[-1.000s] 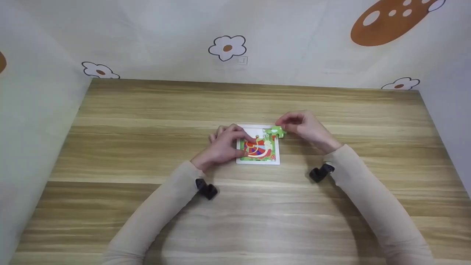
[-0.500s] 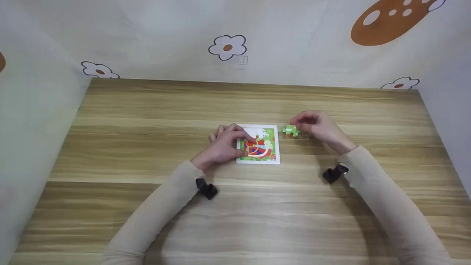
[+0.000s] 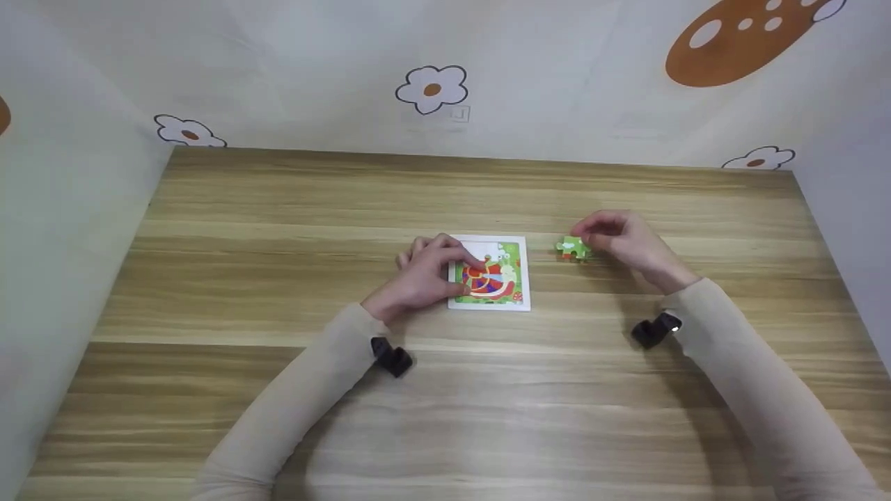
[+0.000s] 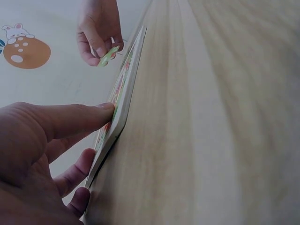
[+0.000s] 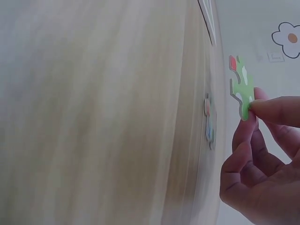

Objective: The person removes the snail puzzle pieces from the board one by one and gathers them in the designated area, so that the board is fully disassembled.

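Note:
A square snail jigsaw puzzle in a white-edged tray (image 3: 524,278) lies mid-table. White backing shows bare at its upper left. My left hand (image 3: 423,275) rests on its left side, thumb and forefinger laid on the picture. The left wrist view shows the thumb (image 4: 79,117) on the puzzle's face and other fingers by its edge. To the right of the tray, my right hand (image 3: 623,240) pinches a green puzzle piece (image 3: 572,246) by one end, between thumb and fingertips. In the right wrist view that piece (image 5: 243,89) is clear of the tabletop, with a red corner.
The right wrist view shows at least one more coloured piece (image 5: 208,119) lying flat on the wooden table (image 5: 117,117). Pale walls with printed flowers (image 3: 431,90) stand behind and beside the table. Each sleeve carries a black wrist camera (image 3: 392,358).
My right hand has carried the green puzzle piece from over the tray's upper right corner rightward, off the tray. The left hand and the tray have stayed put.

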Demonstrator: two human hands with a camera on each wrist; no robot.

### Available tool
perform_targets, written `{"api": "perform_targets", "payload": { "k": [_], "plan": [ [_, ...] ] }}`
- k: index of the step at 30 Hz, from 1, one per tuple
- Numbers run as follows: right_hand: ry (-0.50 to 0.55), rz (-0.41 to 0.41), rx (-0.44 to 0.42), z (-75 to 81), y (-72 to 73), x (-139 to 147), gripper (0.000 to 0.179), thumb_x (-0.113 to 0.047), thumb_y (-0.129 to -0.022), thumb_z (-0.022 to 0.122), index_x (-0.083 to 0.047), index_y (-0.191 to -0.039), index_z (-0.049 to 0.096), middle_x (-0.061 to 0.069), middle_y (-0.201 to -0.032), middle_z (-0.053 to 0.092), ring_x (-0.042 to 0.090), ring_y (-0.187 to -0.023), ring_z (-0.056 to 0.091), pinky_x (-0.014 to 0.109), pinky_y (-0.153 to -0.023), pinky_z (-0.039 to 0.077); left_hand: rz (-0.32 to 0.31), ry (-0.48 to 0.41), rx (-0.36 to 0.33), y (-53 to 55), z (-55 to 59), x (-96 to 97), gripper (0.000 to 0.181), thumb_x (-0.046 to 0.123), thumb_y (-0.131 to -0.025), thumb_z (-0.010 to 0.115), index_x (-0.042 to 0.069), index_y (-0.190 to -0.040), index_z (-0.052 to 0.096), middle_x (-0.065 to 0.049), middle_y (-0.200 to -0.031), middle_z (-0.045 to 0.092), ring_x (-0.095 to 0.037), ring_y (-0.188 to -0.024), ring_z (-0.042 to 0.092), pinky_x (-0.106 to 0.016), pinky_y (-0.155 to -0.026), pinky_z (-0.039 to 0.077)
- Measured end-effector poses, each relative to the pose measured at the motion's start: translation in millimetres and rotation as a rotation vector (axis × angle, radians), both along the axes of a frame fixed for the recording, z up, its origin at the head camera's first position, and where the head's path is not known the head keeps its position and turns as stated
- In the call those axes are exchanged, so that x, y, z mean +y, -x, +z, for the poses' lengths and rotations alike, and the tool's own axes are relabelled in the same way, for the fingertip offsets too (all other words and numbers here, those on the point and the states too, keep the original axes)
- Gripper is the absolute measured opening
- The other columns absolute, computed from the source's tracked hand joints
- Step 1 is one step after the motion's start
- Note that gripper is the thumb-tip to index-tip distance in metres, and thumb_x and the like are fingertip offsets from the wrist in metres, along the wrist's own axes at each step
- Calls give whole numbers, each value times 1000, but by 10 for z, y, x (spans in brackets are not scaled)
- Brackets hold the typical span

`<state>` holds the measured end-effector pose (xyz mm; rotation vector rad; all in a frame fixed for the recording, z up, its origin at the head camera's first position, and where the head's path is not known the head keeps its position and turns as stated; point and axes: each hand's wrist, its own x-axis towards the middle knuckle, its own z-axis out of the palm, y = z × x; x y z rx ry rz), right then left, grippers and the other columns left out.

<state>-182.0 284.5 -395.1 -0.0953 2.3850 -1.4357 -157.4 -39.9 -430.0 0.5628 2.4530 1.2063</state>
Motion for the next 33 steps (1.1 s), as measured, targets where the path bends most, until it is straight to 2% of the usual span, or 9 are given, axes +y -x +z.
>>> {"api": "perform_targets", "payload": {
  "k": [7,13,20,25,33],
  "plan": [
    [-23,-5,25,-15,-7,146,25,3,-89,60,10,-112,62,11,-109,66,13,-95,58,20,-81,45,-2,2,3,-5,3,1,33,13,-77,78,24,-108,73,2,-121,50,-26,-111,29,-50,-87,12],
    [-93,-23,17,-9,-19,311,25,-4,-92,59,6,-114,64,8,-112,67,11,-101,54,19,-83,41,6,-1,-2,-8,12,5,32,13,-77,79,23,-107,73,3,-120,51,-25,-117,27,-50,-89,10],
    [-148,-19,24,-23,-9,461,26,-7,-95,57,4,-116,65,13,-119,64,13,-107,50,22,-89,35,7,0,-4,-7,10,-1,32,14,-78,79,23,-108,73,2,-120,50,-25,-115,27,-50,-89,10],
    [-187,-25,22,-38,10,509,27,-9,-95,58,3,-117,65,12,-120,63,14,-109,49,27,-91,33,2,0,1,-3,6,-3,32,14,-78,79,23,-108,73,2,-120,51,-26,-115,28,-50,-89,10],
    [-214,-9,31,-40,23,534,26,-10,-95,59,4,-116,65,11,-117,65,9,-101,53,20,-83,39,-1,5,-11,-8,18,2,32,15,-78,78,23,-108,73,2,-121,50,-25,-113,28,-49,-88,11]
  ]
}}
